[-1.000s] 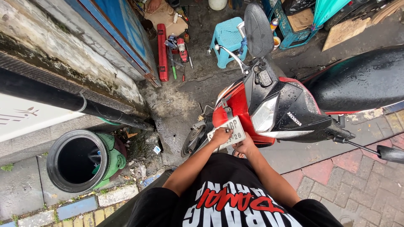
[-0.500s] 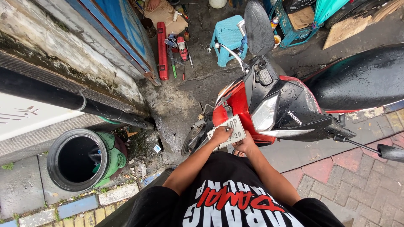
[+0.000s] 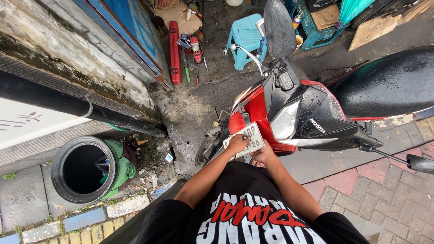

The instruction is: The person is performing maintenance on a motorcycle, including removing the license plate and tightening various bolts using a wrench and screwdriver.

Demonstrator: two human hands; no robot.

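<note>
On wet pavement (image 3: 190,113), both hands' fingers (image 3: 236,143) apparently grip number plate (image 3: 246,138).

Left hand (image 3: 237,144) covered part of white plate (image 3: 246,139) | right hand (image 3: 262,157) fingers hidden beneath it | near-right handlebar end (image 3: 420,163) cut off.

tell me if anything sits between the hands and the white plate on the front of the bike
Nothing visible does. The left hand rests on the white plate, and the right hand touches its lower edge, on the red motorcycle.
</note>
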